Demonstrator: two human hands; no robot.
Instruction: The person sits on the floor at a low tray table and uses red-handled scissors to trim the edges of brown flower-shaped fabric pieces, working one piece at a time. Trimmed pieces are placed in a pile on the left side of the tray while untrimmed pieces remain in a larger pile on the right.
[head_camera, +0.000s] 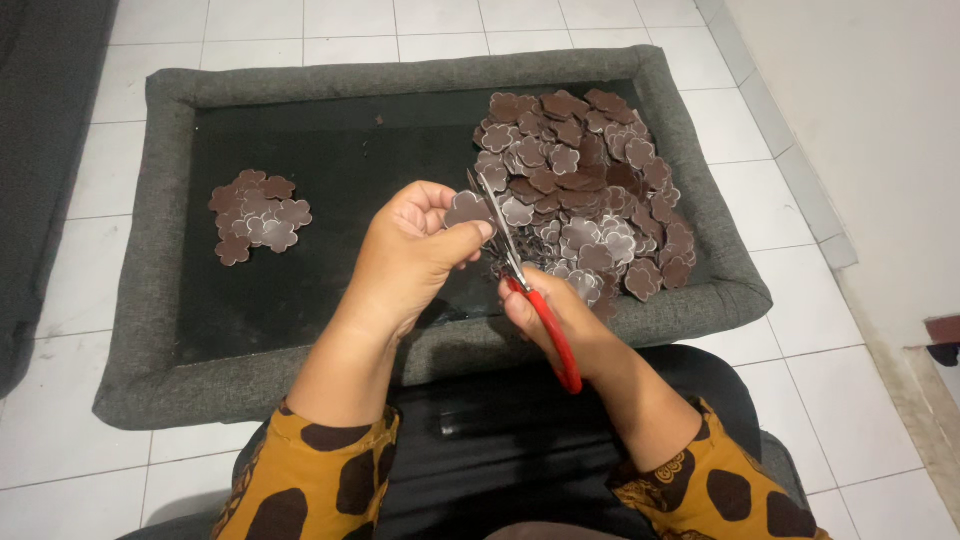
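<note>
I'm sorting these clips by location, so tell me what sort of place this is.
Probably a room in a home, used for handcraft on the floor. White floor tiles meet a plain wall. A grey padded mat lies on the tiles and holds piles of brown flower-shaped cutouts. The right hand holds red-handled scissors.

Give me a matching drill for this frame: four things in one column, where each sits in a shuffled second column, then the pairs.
1. small pile of brown flower-shaped cutouts
2. large heap of brown flower-shaped cutouts
3. single brown flower-shaped cutout
4. red-handled scissors

A. pinched in the left hand
B. right side of the grey-rimmed black tray
C. gripped in the right hand
D. left side of that tray

Pairs: 1-D, 2-B, 3-A, 4-C
</note>
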